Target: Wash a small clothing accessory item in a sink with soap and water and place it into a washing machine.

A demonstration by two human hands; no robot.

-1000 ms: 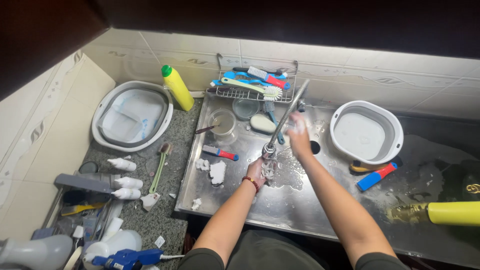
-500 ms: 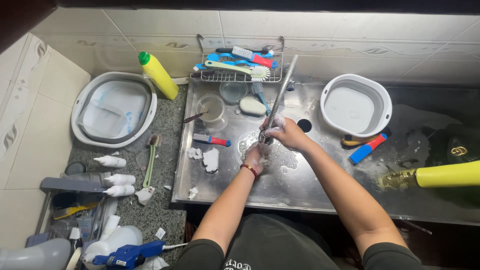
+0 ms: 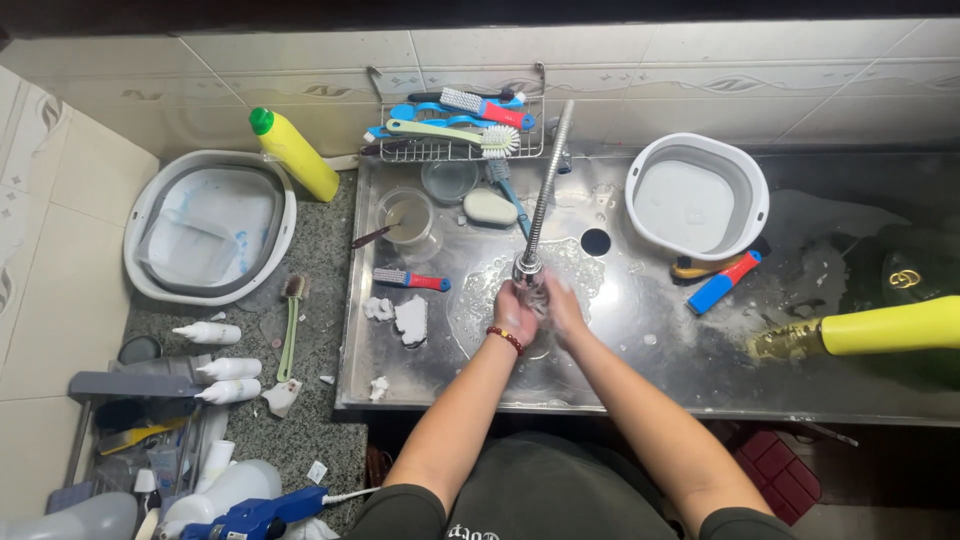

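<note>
Hands under the tap
Left hand (image 3: 515, 312) and right hand (image 3: 562, 305) clasp together beneath the flexible steel faucet (image 3: 541, 195), its length slanting away, nozzle pointing down at them.

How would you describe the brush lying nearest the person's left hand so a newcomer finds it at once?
Start at the steel sink and its hanging faucet. Left of the left hand lies a small brush beside a measuring cup. Its handle is half blue, half red, and it lies alone.

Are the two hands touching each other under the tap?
Touching. The head view shows the left hand and right hand pressed together, with no gap between them, right below the spout of the tap over the wet steel sink.
</note>
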